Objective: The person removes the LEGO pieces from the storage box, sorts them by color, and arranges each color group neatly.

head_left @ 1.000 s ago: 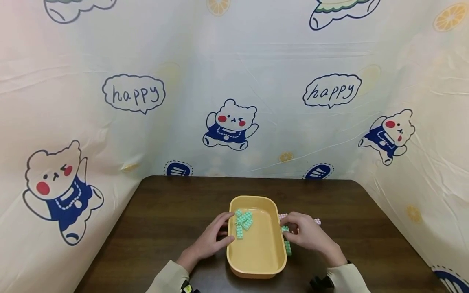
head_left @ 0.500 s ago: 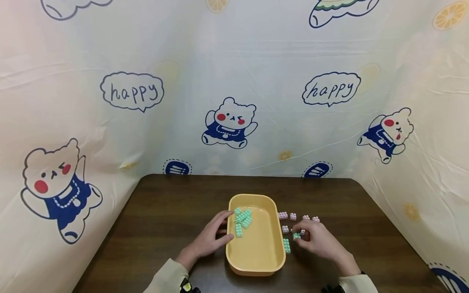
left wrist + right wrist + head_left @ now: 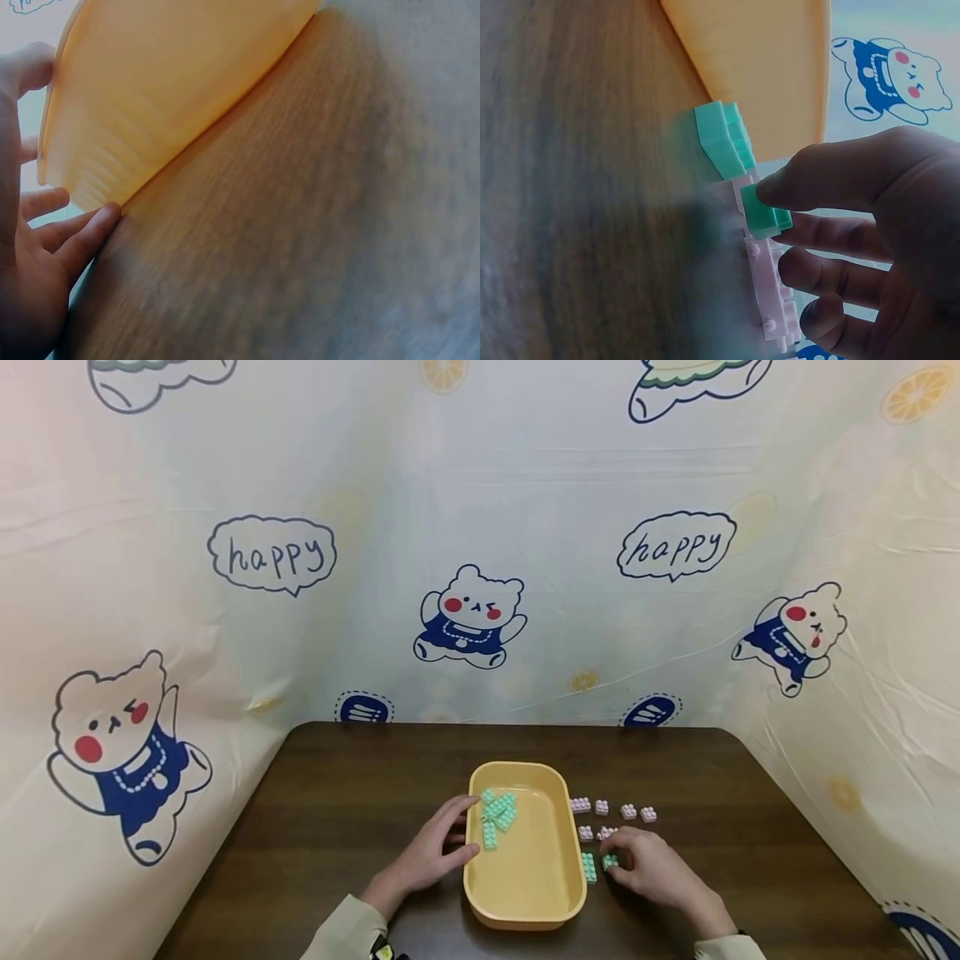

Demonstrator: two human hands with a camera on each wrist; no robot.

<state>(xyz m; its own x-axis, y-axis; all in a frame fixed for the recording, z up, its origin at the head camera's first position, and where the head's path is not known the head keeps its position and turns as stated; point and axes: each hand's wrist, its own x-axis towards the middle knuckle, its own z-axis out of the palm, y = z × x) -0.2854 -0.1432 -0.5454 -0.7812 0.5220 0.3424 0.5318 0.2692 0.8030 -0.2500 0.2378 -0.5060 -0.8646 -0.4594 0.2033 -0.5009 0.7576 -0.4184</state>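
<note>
A yellow rectangular tub (image 3: 525, 885) stands mid-table with several mint-green toy bricks (image 3: 499, 811) at its far left inside. My left hand (image 3: 431, 852) rests against the tub's left side, thumb and fingers spread along wall and rim; the left wrist view shows the fingertips on the tub's outer wall (image 3: 150, 97). To the right of the tub, my right hand (image 3: 656, 868) pinches a small green brick (image 3: 763, 212) between thumb and fingers, low over the table. Beside it, a larger green brick (image 3: 588, 867) lies against the tub's right side.
Several pink toy bricks (image 3: 628, 812) lie in two loose rows right of the tub, just beyond my right hand. The dark wooden table (image 3: 360, 777) ends at a printed curtain (image 3: 570, 635) behind and at both sides.
My right hand has moved right from the tub's edge with the small green brick, then slightly toward me, uncovering the pink bricks. The left hand stays at the tub.
</note>
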